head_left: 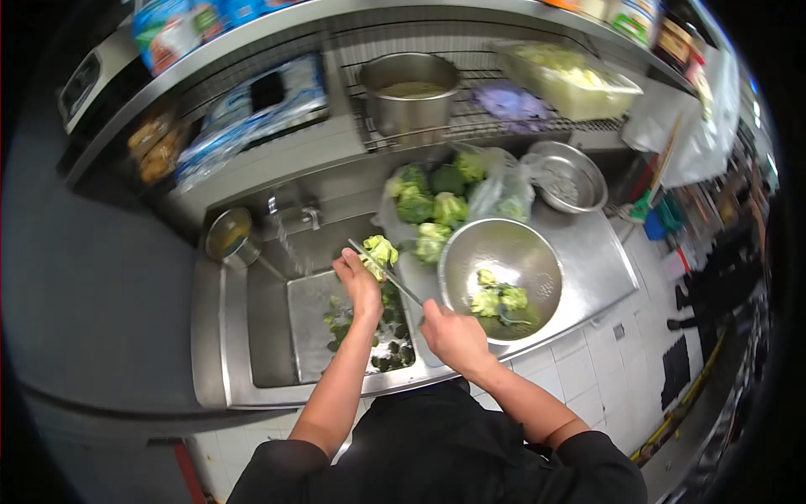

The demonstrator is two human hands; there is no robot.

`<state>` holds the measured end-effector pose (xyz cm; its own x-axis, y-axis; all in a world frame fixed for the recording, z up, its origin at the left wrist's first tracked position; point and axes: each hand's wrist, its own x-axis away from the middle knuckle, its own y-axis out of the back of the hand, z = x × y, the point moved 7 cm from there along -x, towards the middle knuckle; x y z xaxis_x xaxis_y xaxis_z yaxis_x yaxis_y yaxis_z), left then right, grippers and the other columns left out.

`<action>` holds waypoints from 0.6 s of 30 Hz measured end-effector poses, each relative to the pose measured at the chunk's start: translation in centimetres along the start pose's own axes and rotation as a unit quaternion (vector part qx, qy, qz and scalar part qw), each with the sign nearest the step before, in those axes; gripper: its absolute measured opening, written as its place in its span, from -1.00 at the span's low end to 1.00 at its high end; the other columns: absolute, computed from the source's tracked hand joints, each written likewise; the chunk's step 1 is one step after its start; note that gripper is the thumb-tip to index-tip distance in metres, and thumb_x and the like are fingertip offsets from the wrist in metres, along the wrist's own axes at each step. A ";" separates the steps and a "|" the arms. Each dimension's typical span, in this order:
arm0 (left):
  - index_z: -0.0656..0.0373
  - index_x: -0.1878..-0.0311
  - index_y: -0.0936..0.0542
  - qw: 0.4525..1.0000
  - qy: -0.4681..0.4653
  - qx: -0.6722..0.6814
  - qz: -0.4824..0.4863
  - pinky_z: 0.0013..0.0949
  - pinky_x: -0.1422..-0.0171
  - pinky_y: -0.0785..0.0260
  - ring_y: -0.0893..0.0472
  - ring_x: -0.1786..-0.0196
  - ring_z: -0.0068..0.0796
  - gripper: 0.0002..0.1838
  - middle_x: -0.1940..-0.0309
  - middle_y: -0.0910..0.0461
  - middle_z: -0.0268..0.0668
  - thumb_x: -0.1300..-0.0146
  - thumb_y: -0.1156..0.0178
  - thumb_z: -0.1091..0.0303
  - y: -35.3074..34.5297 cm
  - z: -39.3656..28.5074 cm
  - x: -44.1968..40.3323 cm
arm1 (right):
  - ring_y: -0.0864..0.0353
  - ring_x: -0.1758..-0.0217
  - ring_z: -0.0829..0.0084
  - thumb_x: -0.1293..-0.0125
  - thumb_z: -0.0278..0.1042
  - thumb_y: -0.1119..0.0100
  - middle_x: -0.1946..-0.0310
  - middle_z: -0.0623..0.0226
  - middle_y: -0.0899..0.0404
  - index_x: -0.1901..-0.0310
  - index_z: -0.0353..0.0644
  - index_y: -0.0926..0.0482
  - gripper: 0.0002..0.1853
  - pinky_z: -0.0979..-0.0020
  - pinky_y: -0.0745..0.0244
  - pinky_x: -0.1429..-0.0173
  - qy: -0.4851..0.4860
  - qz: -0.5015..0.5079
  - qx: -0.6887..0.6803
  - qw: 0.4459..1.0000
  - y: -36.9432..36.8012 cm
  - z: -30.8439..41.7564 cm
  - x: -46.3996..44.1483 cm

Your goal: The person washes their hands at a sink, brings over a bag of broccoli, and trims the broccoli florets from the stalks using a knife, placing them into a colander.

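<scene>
Over the right edge of the sink, my left hand (362, 286) holds a pale green broccoli piece (379, 250), its fingers pressed against the left side. My right hand (453, 334) grips a knife (395, 277), whose blade lies across the broccoli piece. Below them, dark green florets (393, 349) lie in the sink (264, 328). Just right of the knife, a steel bowl (544, 277) holds several cut florets (499, 298). Behind the bowl, broccoli heads (414, 204) sit partly in a clear plastic bag (501, 186).
Water runs from a faucet (311, 217) at the sink's back. A handled pot (233, 238) stands at its left corner. A metal colander (573, 178) is at the back right. The wire shelf above bears a large pot (409, 97) and a tub of cut vegetables (579, 88).
</scene>
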<state>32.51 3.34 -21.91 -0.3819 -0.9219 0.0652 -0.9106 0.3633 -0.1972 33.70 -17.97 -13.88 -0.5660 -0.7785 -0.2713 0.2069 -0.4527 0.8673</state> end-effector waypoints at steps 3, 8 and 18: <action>0.24 0.00 -0.30 0.993 -0.068 -0.093 -0.002 -0.22 -0.05 -0.39 -0.52 0.11 -0.29 -0.55 0.13 -0.47 -0.09 -0.59 0.15 -0.06 -4.5 2.7 1.0 | -0.69 0.49 0.08 -0.32 -0.38 -0.08 0.50 0.11 -0.61 0.13 -0.22 -0.39 -0.84 0.09 -0.58 0.43 -0.055 0.018 0.070 0.996 0.7 -2.9 1.8; 0.22 0.05 -0.31 0.989 -0.075 -0.108 0.059 -0.29 -0.07 -0.34 -0.42 0.11 -0.43 -0.63 0.14 -0.43 -0.23 -0.60 0.10 0.03 -11.0 4.0 5.6 | -0.73 0.39 0.03 -0.30 -0.48 0.01 0.43 0.03 -0.66 0.08 -0.25 -0.37 -0.82 0.07 -0.60 0.38 -0.133 0.033 0.049 0.989 3.6 -6.7 4.2; 0.10 -0.18 -0.37 0.935 0.158 0.197 0.248 -0.01 -0.12 -0.58 -0.64 0.06 -0.25 -0.65 0.04 -0.49 -0.18 -0.55 0.02 0.06 -12.5 4.3 8.0 | -0.65 0.52 -0.09 -0.32 -0.34 -0.14 0.58 -0.02 -0.60 0.10 -0.14 -0.44 -0.82 -0.06 -0.51 0.42 -0.150 -0.126 -0.081 0.977 4.8 -15.5 3.6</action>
<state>41.53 -9.13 -23.17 -0.8261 -0.5450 0.1433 -0.5037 0.6001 -0.6215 45.04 -29.68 -17.12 -0.8185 -0.4818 -0.3130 0.1407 -0.6962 0.7039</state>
